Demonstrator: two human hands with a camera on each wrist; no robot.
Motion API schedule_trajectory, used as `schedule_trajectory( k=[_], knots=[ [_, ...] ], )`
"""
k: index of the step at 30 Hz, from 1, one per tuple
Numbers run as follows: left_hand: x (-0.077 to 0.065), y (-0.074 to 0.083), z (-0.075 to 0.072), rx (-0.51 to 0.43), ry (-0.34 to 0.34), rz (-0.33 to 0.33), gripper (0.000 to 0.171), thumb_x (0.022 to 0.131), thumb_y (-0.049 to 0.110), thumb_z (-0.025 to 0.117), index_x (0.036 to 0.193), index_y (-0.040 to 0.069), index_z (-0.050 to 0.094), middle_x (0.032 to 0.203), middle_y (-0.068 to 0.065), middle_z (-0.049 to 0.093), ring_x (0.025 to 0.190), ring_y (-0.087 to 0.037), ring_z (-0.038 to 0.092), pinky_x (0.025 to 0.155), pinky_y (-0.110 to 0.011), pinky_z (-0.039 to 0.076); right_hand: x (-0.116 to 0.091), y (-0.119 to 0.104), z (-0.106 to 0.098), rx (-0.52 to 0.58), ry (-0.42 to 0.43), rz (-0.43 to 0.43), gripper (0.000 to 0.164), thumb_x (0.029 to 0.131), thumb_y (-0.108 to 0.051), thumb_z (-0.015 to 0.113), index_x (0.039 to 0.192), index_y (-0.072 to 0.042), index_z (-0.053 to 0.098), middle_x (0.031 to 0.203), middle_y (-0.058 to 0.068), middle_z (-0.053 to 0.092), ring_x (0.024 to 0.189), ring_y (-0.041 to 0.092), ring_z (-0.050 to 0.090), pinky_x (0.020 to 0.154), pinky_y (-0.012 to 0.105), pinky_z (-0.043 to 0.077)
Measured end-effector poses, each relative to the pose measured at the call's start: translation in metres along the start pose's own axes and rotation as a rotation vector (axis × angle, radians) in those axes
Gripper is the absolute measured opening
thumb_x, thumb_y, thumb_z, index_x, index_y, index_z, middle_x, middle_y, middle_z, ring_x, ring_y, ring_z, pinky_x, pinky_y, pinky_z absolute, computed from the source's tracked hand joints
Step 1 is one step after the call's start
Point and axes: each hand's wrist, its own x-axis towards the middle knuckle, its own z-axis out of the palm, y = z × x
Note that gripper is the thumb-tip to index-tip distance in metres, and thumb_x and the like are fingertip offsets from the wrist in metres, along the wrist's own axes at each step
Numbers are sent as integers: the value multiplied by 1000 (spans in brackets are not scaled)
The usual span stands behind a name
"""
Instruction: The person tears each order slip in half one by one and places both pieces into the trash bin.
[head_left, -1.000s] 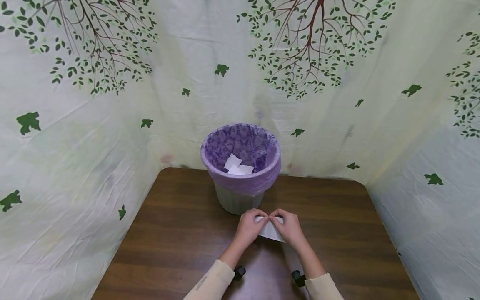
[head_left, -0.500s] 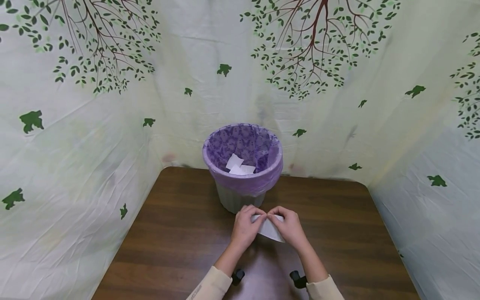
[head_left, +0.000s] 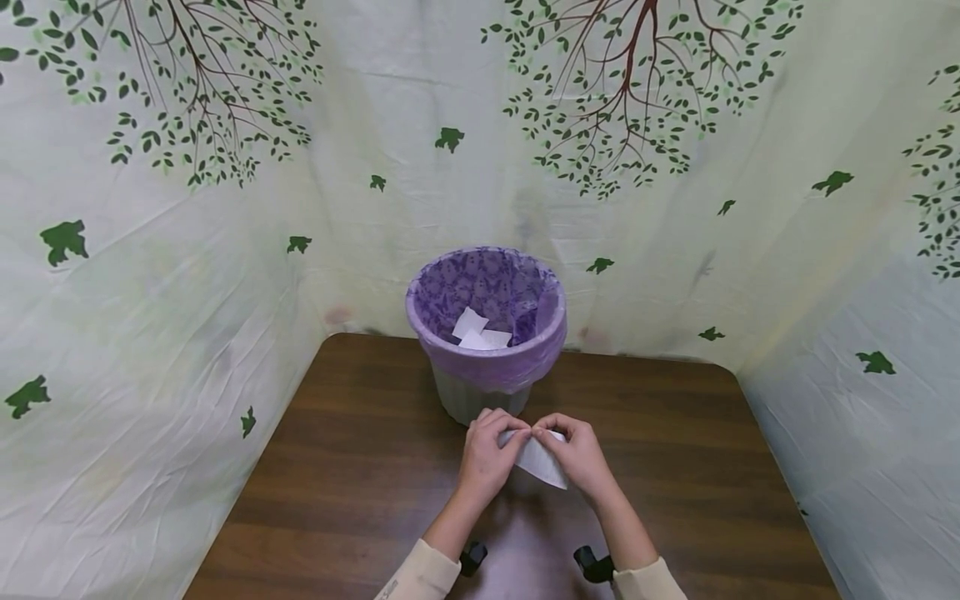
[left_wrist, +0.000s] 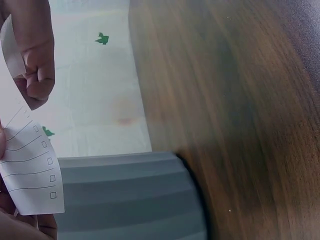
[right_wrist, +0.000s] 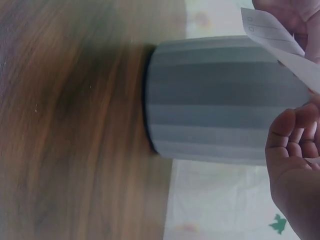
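A small white sheet of paper (head_left: pixel 542 465), printed with lines and checkboxes, is held up between both hands. My left hand (head_left: pixel 483 458) pinches it at its upper edge with thumb and fingers. Right beside it, my right hand (head_left: pixel 581 460) pinches the same edge, the fingertips of both hands almost meeting. In the left wrist view the checklist paper (left_wrist: pixel 35 170) bends in a curve, with its checkboxes along one side. The right wrist view shows the paper (right_wrist: pixel 272 32) partly behind the fingers. Just beyond the hands stands a grey bin (head_left: pixel 480 398).
A purple patterned bag (head_left: pixel 487 362) lines the bin, and several white paper pieces (head_left: pixel 480 337) lie inside. The bin stands on a brown wooden table (head_left: pixel 360 467). A pale curtain (head_left: pixel 360 275) with leaf prints hangs behind and along both sides.
Both hands keep their pinch on the paper. The left hand has shifted slightly left and away from the body, and the paper's lower corner tilts a little more downward.
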Motion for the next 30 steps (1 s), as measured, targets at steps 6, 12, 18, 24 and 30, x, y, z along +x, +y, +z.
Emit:
schedule_trajectory(
  k=[6,12,18,24,30],
  knots=[
    [0,3,-4,-22,-13,-23,6,89,21,85,92,16,82,86,6,74,91,-14,63,84,-35,45,-2,-4,1,57,-9,21,12,98,-12,75,98,0,76,93,6,74,73,11,62,64,22,49],
    [0,5,-7,-29,-12,-33,6,89,20,85,93,16,83,87,5,74,91,-15,63,85,-36,46,-2,-6,2,75,-17,36,16,98,-16,75,99,0,75,93,6,74,73,12,62,65,22,49],
    [1,6,-9,-25,-18,-19,7,90,21,84,93,15,83,87,4,74,91,-15,63,85,-36,46,-1,-6,1,59,-11,27,15,98,-15,75,99,0,76,95,7,74,76,12,62,67,23,49],
    [2,10,-11,-48,-19,-23,7,90,21,84,93,15,83,87,6,74,91,-14,62,85,-36,45,-1,-7,0,75,-8,37,12,97,-12,75,99,0,76,96,9,74,78,13,62,67,22,50],
    [1,14,-11,-75,-18,-27,5,89,16,85,92,14,83,86,6,74,89,-14,62,84,-34,45,-2,-5,-3,74,-3,43,13,97,-12,76,100,1,76,97,10,74,80,12,62,69,22,50]
  ],
)
